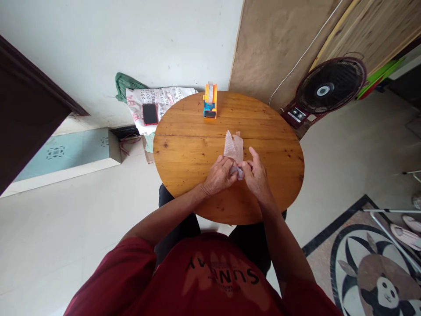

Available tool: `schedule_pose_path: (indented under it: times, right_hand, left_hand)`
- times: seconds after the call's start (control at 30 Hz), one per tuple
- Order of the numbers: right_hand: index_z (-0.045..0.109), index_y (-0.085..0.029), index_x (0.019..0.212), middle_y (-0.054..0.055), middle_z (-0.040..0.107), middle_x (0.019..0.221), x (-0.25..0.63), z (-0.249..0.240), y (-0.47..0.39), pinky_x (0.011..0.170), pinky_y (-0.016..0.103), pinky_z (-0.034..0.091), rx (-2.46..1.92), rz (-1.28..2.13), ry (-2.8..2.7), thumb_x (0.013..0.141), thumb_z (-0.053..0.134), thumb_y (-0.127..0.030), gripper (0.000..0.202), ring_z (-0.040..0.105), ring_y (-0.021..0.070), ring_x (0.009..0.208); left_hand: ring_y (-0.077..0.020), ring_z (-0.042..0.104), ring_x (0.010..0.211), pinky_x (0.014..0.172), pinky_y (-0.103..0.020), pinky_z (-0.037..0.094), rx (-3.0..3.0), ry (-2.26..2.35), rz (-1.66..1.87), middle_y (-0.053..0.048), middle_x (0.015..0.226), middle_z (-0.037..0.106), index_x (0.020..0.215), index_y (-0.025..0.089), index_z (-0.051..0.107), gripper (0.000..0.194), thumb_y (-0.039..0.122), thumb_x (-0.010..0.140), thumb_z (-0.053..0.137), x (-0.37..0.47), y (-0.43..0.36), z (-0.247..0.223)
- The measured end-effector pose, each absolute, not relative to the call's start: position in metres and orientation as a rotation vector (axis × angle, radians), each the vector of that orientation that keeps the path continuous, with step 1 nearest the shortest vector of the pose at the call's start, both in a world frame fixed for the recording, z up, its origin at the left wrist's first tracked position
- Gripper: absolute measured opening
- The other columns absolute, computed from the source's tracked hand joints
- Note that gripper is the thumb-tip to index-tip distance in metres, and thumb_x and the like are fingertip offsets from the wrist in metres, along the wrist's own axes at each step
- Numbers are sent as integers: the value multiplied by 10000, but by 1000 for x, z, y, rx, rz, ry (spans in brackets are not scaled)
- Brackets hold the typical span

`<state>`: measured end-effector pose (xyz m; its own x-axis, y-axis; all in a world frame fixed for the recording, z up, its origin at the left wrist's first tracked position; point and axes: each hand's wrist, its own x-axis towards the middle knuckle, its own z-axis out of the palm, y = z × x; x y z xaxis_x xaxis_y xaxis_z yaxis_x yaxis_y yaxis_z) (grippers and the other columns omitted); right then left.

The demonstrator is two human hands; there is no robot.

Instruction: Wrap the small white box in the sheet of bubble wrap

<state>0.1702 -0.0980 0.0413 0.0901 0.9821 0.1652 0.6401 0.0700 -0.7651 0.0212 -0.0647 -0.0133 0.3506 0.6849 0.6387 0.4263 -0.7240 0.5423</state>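
On the round wooden table (187, 151), a piece of translucent bubble wrap (233, 147) lies in front of me, its far end spread out and ragged. My left hand (220, 174) has its fingers bent and pressed on the near, bunched part. From the other side, my right hand (256, 175) pinches the same edge with its thumb, while one finger points forward and away from the wrap. Whether anything is folded inside the wrap is hidden by my fingers. Farther back stands an orange and blue tape dispenser (210, 102) with a tape roll in it.
Left of the table, a dark phone-like object with a red edge (150, 114) rests on a white printed sack (171, 95), by a green bag (127, 85). A dark fan (324, 90) stands at the right. A white wall is behind; shoes (406, 236) sit on a rack at far right.
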Motion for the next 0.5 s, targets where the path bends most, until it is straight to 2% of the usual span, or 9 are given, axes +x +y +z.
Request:
schedule_pose_path:
  times: [0.1, 0.23, 0.37, 0.5]
  right_hand:
    - [338, -163, 1534, 97, 768, 1064, 171, 38, -105, 803, 364, 551, -1594, 602, -1663, 939, 421, -284, 613, 706, 202, 843]
    - [377, -146, 1505, 109, 769, 1108, 173, 34, -112, 819, 371, 567, -1584, 593, -1671, 899, 431, -219, 612, 715, 200, 850]
    - [408, -165, 1486, 112, 757, 1165, 175, 32, -114, 889, 397, 561, -1566, 623, -1703, 864, 494, -197, 629, 717, 221, 981]
    - [460, -188, 1454, 98, 756, 1172, 176, 31, -112, 878, 391, 570, -1567, 628, -1718, 853, 535, -200, 605, 723, 220, 978]
  left_hand:
    - [-226, 557, 893, 870, -388, 489, 2293, 1009, 1277, -73, 956, 663, 936, 193, 542, 132, 165, 817, 591, 21, -65, -12]
    - [-225, 564, 894, 858, -386, 498, 2280, 947, 1294, -91, 967, 658, 901, 191, 560, 84, 192, 828, 601, 17, -64, -10]
    - [-212, 591, 900, 849, -373, 505, 2244, 849, 1370, -90, 994, 668, 888, 185, 600, 110, 141, 787, 603, 14, -62, -12]
    - [-215, 620, 910, 853, -393, 505, 2193, 814, 1394, -94, 1007, 672, 874, 183, 627, 74, 168, 803, 612, 12, -61, -15]
